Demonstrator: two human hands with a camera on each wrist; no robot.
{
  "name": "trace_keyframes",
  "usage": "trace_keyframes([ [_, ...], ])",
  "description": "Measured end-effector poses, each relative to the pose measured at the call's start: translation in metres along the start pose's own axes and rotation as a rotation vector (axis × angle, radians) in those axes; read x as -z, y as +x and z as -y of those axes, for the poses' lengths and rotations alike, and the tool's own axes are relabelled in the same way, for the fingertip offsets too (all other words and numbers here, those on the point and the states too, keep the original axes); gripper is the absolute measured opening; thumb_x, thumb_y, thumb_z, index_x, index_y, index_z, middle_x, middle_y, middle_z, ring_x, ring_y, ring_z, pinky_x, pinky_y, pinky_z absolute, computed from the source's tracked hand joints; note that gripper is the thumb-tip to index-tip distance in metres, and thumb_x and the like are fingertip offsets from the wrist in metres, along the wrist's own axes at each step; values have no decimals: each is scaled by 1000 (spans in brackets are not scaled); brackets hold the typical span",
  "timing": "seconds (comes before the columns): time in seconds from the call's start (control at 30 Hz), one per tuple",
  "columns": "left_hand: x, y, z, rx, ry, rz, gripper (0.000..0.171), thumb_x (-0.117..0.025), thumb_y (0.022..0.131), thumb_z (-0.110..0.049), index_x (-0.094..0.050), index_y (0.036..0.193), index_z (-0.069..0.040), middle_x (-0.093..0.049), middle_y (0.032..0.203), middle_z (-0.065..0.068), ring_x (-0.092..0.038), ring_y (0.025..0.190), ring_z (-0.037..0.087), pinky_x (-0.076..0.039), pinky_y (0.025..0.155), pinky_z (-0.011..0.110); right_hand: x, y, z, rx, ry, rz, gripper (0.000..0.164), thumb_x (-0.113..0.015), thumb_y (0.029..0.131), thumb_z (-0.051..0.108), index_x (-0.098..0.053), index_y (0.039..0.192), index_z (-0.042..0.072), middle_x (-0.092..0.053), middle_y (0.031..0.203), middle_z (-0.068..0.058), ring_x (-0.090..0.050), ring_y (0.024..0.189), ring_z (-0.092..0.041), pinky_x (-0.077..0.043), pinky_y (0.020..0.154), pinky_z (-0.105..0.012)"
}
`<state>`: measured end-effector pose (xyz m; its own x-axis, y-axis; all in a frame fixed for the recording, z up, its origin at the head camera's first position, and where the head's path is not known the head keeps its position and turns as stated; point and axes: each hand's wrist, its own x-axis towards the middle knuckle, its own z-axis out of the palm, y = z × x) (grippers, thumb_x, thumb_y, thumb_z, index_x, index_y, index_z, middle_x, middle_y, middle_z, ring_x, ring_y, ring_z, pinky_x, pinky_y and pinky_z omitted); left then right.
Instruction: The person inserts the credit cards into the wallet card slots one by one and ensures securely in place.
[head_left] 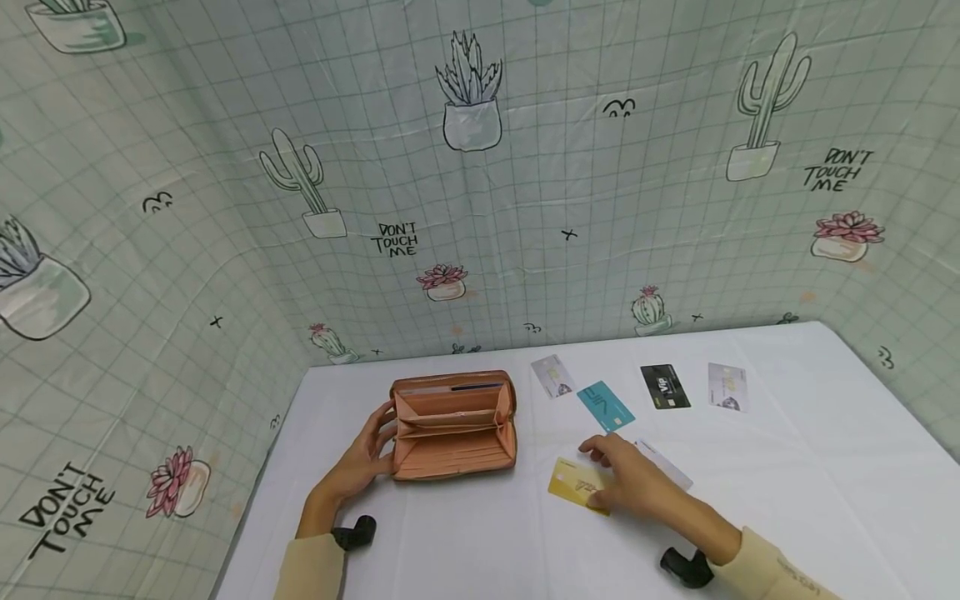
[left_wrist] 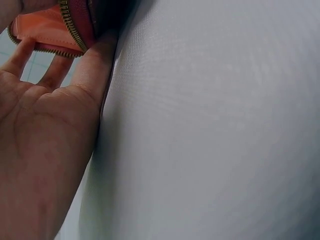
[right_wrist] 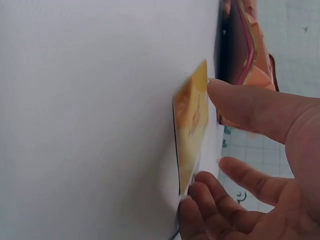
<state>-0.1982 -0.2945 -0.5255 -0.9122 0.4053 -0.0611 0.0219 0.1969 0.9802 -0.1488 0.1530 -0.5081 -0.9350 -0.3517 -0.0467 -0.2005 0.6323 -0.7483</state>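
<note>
An orange-brown zip-around wallet (head_left: pixel 455 427) lies spread wide on the white table, its inner pockets and card slots showing. At its left edge my left hand (head_left: pixel 365 454) holds it, thumb near the front corner and fingers along the side. In the left wrist view, fingers (left_wrist: pixel 61 70) reach round the zipped edge. A yellow card (head_left: pixel 576 483) lies to the right of the wallet. Over its right part is my right hand (head_left: pixel 637 483); in the right wrist view the card (right_wrist: pixel 191 125) spans between the thumb and the curled fingertips (right_wrist: pixel 200 192).
A pale card (head_left: pixel 663 463) lies partly behind the right hand. Farther back are a teal card (head_left: pixel 606 406), a black VIP card (head_left: pixel 665 387), a silver card (head_left: pixel 552 377) and another silver card (head_left: pixel 727 387). A patterned cloth (head_left: pixel 540 192) hangs behind the table (head_left: pixel 465 542).
</note>
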Motion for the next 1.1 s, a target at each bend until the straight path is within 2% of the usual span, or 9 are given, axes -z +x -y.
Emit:
trace_keyframes([
  [0.07,0,0,-1,3,-1,-5,107,-75,91,4,-3,170,-7,-7,173,26,-13,159,48,-24,121,62,-3,0,1,4,-23,-12,65,-96,69,5,-66,126,2,-63,115,-9,-61,107,-29,-51,97,-52],
  [0.13,1,1,-1,5,-7,-6,108,-75,90,5,-3,169,-7,-8,172,27,-13,159,48,-23,121,64,-6,0,3,-2,-59,-24,67,-97,67,5,-67,126,4,-62,112,-8,-59,104,-26,-51,94,-49],
  [0.2,1,0,-2,5,-4,-6,108,-75,90,5,-3,170,-7,-8,172,27,-13,159,47,-27,121,57,-9,1,3,-12,-91,-36,68,-98,65,5,-67,126,5,-61,109,-7,-57,100,-24,-50,91,-46],
  [0.27,1,0,-2,9,-4,-4,108,-75,90,4,-3,170,-7,-8,172,27,-13,159,47,-33,120,44,-12,2,4,-17,-114,-43,68,-98,64,4,-68,125,6,-61,108,-6,-55,97,-22,-49,88,-43],
  [0.37,1,-1,-1,8,-14,-1,107,-75,90,3,-3,169,-7,-8,172,28,-12,158,48,-40,111,24,-14,3,5,-34,-121,-42,66,-98,64,1,-69,122,7,-60,106,-5,-52,94,-20,-48,86,-41],
  [0.43,1,-2,0,6,-24,1,107,-75,90,2,-3,169,-6,-8,171,28,-11,158,49,-41,105,17,-15,4,6,-46,-111,-35,64,-97,64,-1,-69,121,7,-60,104,-4,-52,92,-19,-48,86,-40],
  [0.77,0,-1,2,-30,-23,10,107,-76,90,2,-4,168,-3,-7,170,31,-12,156,51,-42,105,19,-14,4,5,-36,-80,-30,62,-99,61,-2,-72,116,5,-61,99,-1,-54,90,-16,-48,87,-38],
  [0.9,0,0,2,-31,-40,17,107,-75,90,3,-4,169,-4,-7,170,31,-11,156,51,-42,105,17,-14,3,5,-36,-59,-31,53,-94,68,-5,-71,115,4,-63,97,1,-55,89,-14,-49,85,-35],
  [1.1,0,1,3,-30,-65,21,108,-77,90,2,-3,169,-4,-6,170,30,-10,157,50,-43,105,18,-7,5,11,-15,-14,-25,27,-76,87,-9,-72,109,7,-69,97,0,-59,88,-16,-54,85,-41],
])
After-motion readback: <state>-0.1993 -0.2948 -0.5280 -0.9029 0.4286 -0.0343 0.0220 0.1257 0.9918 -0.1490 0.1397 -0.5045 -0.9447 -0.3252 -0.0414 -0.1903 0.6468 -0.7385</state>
